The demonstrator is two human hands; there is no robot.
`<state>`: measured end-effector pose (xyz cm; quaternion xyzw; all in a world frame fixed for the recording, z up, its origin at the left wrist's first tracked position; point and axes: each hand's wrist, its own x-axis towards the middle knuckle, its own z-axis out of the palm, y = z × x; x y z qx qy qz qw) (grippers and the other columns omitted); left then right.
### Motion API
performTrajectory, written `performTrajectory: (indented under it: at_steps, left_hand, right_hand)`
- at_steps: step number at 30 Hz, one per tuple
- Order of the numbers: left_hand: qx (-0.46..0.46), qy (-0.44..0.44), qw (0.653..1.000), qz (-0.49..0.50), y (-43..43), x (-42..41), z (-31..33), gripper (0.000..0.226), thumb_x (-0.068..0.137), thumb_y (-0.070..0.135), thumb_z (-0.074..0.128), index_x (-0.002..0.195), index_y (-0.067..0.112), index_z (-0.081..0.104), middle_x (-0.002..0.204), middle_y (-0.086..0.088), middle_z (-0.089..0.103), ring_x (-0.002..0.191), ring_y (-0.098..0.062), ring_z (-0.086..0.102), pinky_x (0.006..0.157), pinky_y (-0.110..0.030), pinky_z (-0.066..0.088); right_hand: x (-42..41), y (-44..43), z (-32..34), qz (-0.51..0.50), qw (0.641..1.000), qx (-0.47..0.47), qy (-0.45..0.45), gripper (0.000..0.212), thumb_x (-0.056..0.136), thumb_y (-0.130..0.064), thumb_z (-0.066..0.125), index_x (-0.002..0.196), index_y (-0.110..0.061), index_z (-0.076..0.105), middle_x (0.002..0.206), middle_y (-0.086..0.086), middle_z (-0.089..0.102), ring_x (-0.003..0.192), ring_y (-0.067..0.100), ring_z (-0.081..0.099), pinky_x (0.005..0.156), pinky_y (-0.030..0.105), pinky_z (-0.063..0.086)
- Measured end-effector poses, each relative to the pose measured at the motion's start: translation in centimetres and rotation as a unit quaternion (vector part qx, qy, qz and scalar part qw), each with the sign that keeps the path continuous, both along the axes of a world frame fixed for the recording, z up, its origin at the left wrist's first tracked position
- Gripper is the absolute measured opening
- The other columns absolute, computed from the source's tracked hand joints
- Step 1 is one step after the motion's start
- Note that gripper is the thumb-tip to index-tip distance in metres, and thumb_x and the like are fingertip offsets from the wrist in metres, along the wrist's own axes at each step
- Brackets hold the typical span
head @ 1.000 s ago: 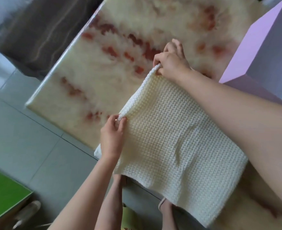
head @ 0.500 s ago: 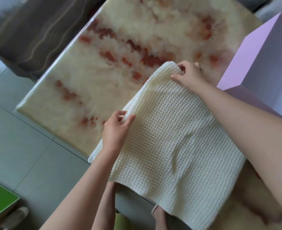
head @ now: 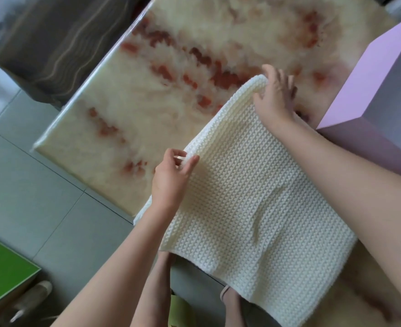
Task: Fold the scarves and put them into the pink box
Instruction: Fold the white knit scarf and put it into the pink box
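Observation:
A cream knitted scarf [head: 237, 194], folded into a broad rectangle, lies on the marble-patterned table [head: 171, 95] with its near end hanging over the table's front edge. My left hand [head: 171, 178] pinches the scarf's left edge between thumb and fingertips. My right hand [head: 274, 97] grips the far corner of the scarf, thumb on top, fingers spread behind it. The pink box [head: 369, 109] stands open on the table to the right, close to my right forearm.
A dark wood-grain cabinet [head: 60, 43] stands beyond the table's left edge. Grey floor tiles lie to the left, with a green-topped surface [head: 3, 267] at the lower left. My legs and feet show below the scarf.
My right hand has drawn the far corner of the scarf rightward, toward the pink box, and its fingers have spread. My left hand keeps its pinch on the left edge.

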<state>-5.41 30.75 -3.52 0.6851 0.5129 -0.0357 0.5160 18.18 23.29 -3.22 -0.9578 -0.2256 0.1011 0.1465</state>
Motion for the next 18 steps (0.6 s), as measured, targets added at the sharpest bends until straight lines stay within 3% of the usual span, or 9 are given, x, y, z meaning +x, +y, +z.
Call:
performTrajectory:
  at_steps: [2, 4, 8, 10, 14, 18]
  left_hand:
    - [-0.016, 0.03, 0.999, -0.028, 0.0, -0.8, 0.8, 0.036, 0.078, 0.052, 0.067, 0.1, 0.027, 0.052, 0.097, 0.003, 0.06, 0.089, -0.015, 0.058, 0.078, -0.031, 0.047]
    - [-0.047, 0.061, 0.995, -0.06, 0.0, -2.5, 1.5, 0.043, 0.075, 0.05, 0.071, 0.104, 0.026, 0.051, 0.095, 0.005, 0.058, 0.086, -0.015, 0.058, 0.076, -0.03, 0.048]
    - [-0.046, 0.13, 0.98, -0.142, -0.2, -7.1, 1.8, 0.027, 0.074, 0.038, 0.075, 0.085, 0.021, 0.057, 0.076, 0.006, 0.059, 0.072, -0.014, 0.056, 0.063, -0.032, 0.044]
    - [-0.043, 0.132, 0.982, -0.125, -0.1, -9.0, 1.6, 0.018, 0.078, 0.033, 0.071, 0.08, 0.019, 0.059, 0.076, 0.004, 0.059, 0.074, -0.017, 0.055, 0.064, -0.033, 0.044]
    - [-0.008, 0.072, 0.997, -0.007, 0.7, -10.3, 1.6, 0.009, 0.086, 0.034, 0.064, 0.089, 0.026, 0.062, 0.087, 0.012, 0.062, 0.083, -0.01, 0.058, 0.064, -0.026, 0.044]
    - [0.015, 0.083, 0.996, 0.009, 0.4, -9.9, 1.3, 0.01, 0.089, 0.036, 0.059, 0.095, 0.027, 0.058, 0.093, 0.007, 0.062, 0.087, -0.014, 0.056, 0.069, -0.03, 0.041]
  right_hand:
    - [-2.3, 0.8, 0.8, 0.152, 0.987, 0.044, -0.015, 0.055, 0.079, -0.008, 0.054, 0.132, -0.022, 0.049, 0.139, 0.001, 0.045, 0.126, 0.03, 0.034, 0.101, 0.03, 0.02]
    - [-5.1, 1.4, 1.3, 0.299, 0.954, 0.023, 0.012, 0.052, 0.079, -0.015, 0.058, 0.129, -0.027, 0.052, 0.143, -0.002, 0.039, 0.13, 0.025, 0.026, 0.105, 0.027, 0.01]
    - [-8.9, 1.5, 0.4, 0.419, 0.894, -0.057, 0.149, 0.044, 0.082, -0.039, 0.067, 0.123, -0.028, 0.058, 0.129, -0.004, 0.049, 0.132, 0.02, 0.027, 0.105, 0.026, 0.0]
    - [-9.7, 1.3, -0.3, 0.428, 0.892, -0.067, 0.133, 0.035, 0.083, -0.039, 0.066, 0.115, -0.024, 0.063, 0.124, -0.005, 0.051, 0.13, 0.02, 0.028, 0.105, 0.027, 0.0]
    - [-9.9, 1.9, -0.7, 0.339, 0.934, -0.01, 0.108, 0.026, 0.082, -0.035, 0.067, 0.103, -0.02, 0.066, 0.118, -0.007, 0.056, 0.126, 0.018, 0.031, 0.104, 0.027, 0.0]
    - [-10.7, 2.3, -1.3, 0.318, 0.943, -0.043, 0.093, 0.027, 0.086, -0.036, 0.061, 0.107, -0.019, 0.062, 0.118, -0.003, 0.052, 0.125, 0.02, 0.031, 0.105, 0.028, 0.0]
